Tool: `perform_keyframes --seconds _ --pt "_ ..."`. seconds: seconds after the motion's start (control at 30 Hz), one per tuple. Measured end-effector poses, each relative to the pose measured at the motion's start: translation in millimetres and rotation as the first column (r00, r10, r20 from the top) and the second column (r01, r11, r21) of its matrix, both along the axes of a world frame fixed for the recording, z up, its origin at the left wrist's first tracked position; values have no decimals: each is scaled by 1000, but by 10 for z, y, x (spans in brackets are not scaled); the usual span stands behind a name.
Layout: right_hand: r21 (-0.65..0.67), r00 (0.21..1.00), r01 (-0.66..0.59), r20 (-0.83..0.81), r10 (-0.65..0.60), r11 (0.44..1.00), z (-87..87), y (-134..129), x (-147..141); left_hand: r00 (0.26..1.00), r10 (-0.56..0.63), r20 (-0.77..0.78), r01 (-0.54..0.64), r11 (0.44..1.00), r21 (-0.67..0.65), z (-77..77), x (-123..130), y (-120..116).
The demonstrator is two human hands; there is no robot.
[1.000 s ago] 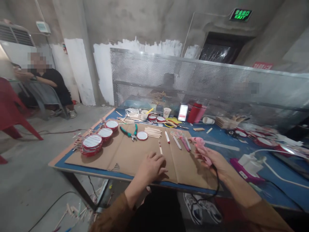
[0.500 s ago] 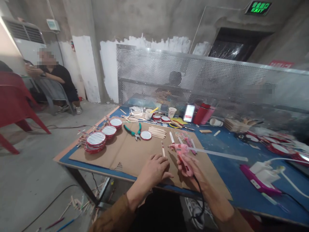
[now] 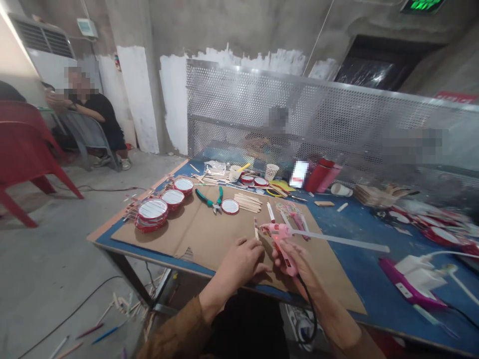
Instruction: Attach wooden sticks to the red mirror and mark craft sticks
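Lying over the near end of a slim wooden stick [image 3: 256, 231], the left hand [image 3: 243, 260] appears to press it against the cardboard [image 3: 217, 234], likely to steady it; whether it also pinches the stick, I cannot tell. The right hand [image 3: 294, 257] wraps the handle of a pink glue gun [image 3: 280, 231], aiming its nozzle right at the stick, contact unclear. The cardboard probably shields the blue desk [image 3: 333, 219] from drips. Beyond, bunched sticks [image 3: 247, 202] lie within easy reach, near a red-rimmed disc [image 3: 230, 206] and splayed pliers [image 3: 216, 206]. Red-rimmed drums [image 3: 152, 209] line the left side, seemingly set aside to free working room. Farther back stands a perforated panel [image 3: 232, 99].
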State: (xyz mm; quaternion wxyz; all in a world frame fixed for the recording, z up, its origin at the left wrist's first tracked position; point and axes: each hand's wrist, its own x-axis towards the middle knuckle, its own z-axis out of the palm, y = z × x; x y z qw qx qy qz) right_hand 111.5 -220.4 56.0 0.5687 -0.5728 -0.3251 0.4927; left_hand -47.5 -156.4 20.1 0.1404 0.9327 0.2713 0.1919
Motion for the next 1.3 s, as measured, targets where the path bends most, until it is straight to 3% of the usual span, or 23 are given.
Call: perform_keyframes --seconds 0.73,1.03,1.3 --pt "-15 999 44 8 -44 999 -56 71 -2 1000 -4 0 4 1000 -6 -18 3 9" --pt "-60 999 43 2 -43 997 36 59 -59 1000 -6 15 6 1000 -5 -45 8 13" --pt "-31 999 48 -16 -49 998 12 49 -41 1000 -7 7 7 1000 -10 -5 1 2"
